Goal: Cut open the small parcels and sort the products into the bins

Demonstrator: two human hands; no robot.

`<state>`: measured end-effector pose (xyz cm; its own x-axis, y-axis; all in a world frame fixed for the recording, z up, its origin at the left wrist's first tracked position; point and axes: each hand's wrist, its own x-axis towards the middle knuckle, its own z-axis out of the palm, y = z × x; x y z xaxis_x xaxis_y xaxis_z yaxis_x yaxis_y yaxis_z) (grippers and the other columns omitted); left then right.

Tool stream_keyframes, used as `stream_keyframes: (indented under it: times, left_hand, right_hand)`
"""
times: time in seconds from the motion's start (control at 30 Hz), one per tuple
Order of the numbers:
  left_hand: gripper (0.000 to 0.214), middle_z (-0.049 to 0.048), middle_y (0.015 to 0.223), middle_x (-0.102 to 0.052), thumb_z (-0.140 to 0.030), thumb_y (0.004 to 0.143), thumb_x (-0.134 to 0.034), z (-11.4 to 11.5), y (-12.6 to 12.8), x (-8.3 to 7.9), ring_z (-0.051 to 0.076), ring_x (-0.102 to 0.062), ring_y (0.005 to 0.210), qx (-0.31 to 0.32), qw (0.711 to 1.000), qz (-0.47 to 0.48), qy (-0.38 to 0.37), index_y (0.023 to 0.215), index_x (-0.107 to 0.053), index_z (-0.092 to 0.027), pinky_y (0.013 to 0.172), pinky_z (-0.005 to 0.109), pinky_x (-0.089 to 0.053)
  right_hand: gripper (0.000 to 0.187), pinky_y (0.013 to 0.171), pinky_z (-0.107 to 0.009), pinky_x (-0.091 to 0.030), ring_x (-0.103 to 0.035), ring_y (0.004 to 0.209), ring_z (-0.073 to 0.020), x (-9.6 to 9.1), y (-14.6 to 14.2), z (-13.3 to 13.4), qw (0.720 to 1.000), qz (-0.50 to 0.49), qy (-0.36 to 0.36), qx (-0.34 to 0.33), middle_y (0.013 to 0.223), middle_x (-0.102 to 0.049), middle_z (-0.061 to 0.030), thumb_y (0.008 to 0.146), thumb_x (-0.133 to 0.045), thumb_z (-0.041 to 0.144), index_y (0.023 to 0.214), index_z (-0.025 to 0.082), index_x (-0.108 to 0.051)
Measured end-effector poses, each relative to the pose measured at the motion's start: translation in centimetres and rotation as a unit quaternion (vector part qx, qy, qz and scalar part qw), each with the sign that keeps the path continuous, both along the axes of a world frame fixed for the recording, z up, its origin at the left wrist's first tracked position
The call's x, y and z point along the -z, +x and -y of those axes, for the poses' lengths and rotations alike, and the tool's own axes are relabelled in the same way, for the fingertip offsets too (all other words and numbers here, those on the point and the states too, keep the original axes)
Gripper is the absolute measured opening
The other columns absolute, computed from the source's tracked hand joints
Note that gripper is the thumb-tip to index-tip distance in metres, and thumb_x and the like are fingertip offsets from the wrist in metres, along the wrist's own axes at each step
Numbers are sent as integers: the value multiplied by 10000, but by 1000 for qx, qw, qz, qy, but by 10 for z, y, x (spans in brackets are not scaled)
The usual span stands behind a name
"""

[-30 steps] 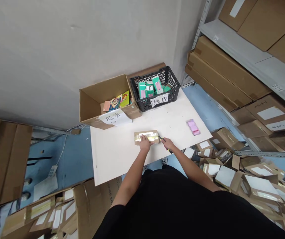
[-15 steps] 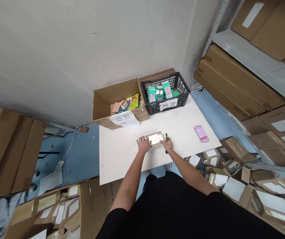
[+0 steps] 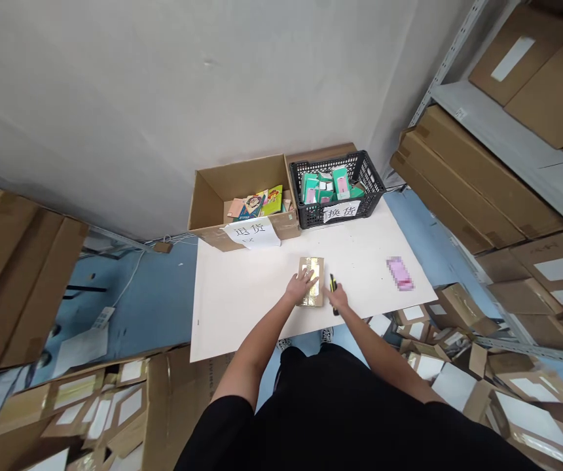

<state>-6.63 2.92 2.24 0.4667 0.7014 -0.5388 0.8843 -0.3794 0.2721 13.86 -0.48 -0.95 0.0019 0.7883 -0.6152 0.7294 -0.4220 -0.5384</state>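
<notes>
A small cardboard box point(image 3: 317, 297) sealed with shiny tape lies on the white table, its long side pointing away from me. My left hand point(image 3: 303, 285) rests on top of it, fingers spread over the taped face. Just right of the box, a little apart from it, my right hand point(image 3: 338, 298) is closed around a black and yellow box cutter point(image 3: 333, 284). The cutter's front end points away from me; I cannot tell whether its blade is out.
An open carton point(image 3: 207, 235) with books stands at the table's back, beside a black plastic crate point(image 3: 378, 190) of green-and-white small boxes. A pixelated pink item point(image 3: 400, 273) lies on the right. Parcels point(image 3: 458, 379) crowd the floor near a shelf point(image 3: 497, 121).
The box has been turned from lying crosswise to lengthwise, and tape now faces up. My left hand moved onto its top; my right hand came off its edge with the cutter.
</notes>
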Motion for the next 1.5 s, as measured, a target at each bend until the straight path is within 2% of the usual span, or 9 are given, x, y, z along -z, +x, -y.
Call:
stream_keyframes:
  times: [0.1, 0.3, 0.4, 0.57, 0.7, 0.9, 1.2, 1.4, 1.5]
  left_hand:
    - [881, -11, 1793, -195, -328, 895, -652, 1, -6, 7, 336, -97, 1655, -39, 999, -13, -7, 1675, -262, -456, 1246, 605, -316]
    - [1130, 257, 1738, -244, -494, 798, -769, 20, 18, 14, 496, -203, 1593, -170, 978, -120, -15, 1713, -205, -149, 1208, 662, -335]
    - [1070, 282, 1672, -380, -520, 828, -722, 25, 47, 16, 494, -229, 1590, -208, 966, -153, -21, 1692, -261, -88, 1219, 617, -326]
    - [925, 238, 1666, -420, -561, 916, -580, 30, 71, 15, 502, -275, 1570, -226, 959, -170, 4, 1680, -317, -110, 1190, 607, -368]
    - [989, 295, 1624, -452, -642, 933, -557, 33, 66, 13, 483, -294, 1571, -220, 957, -188, 21, 1672, -296, -39, 1198, 565, -378]
    - [983, 325, 1632, -414, -701, 957, -504, 41, 58, 12, 512, -313, 1556, -225, 954, -191, 54, 1685, -282, -79, 1144, 622, -431]
    - [957, 356, 1597, -442, -662, 961, -583, 39, 56, 5, 477, -380, 1531, -221, 955, -189, 55, 1656, -342, -50, 1056, 489, -523]
    - [769, 263, 1360, -676, -669, 977, -546, 19, 22, -5, 420, -576, 1354, -221, 963, -149, 46, 1543, -537, -148, 1033, 477, -518]
    - [737, 179, 1622, -491, -598, 976, -593, 1, -10, -11, 373, -406, 1520, -183, 976, -104, 58, 1612, -434, -260, 1188, 491, -396]
  right_hand:
    - [619, 758, -303, -558, -736, 1046, -268, 5, -5, 12, 998, 50, 10, 38, 1168, -733, -117, 901, -692, 623, 1327, 224, -486]
    - [752, 789, -301, -544, -736, 1053, -282, -17, -18, -68, 992, 97, 78, 6, 1161, -746, -106, 717, -898, 567, 1272, 236, -513]
    - [743, 765, -290, -544, -735, 1009, -266, -22, -15, -88, 992, 88, 89, 4, 1137, -747, -103, 693, -912, 582, 1225, 234, -529]
    - [457, 671, -260, -537, -729, 816, -216, -10, 17, -55, 990, 26, 90, 102, 927, -737, -62, 987, -527, 689, 1058, 239, -556]
    - [515, 538, -221, -473, -615, 500, -149, 1, 43, -19, 991, -101, -9, 90, 600, -591, 25, 1079, -309, 632, 848, 230, -535]
    - [595, 500, -222, -411, -550, 414, -124, -2, 46, -12, 992, -118, -27, 42, 529, -553, 30, 1042, -414, 706, 749, 208, -557]
    - [550, 522, -250, -390, -567, 403, -140, -3, 56, 21, 996, -66, -63, -14, 521, -570, 18, 1040, -482, 662, 772, 196, -602]
    - [410, 565, -224, -449, -641, 478, -138, 32, 74, 27, 978, -101, -54, 177, 649, -647, 33, 1079, -411, 569, 1002, 211, -597]
    - [316, 673, -233, -504, -732, 715, -175, 44, 81, -4, 975, -71, -16, 211, 820, -732, -15, 1048, -480, 484, 1100, 206, -620]
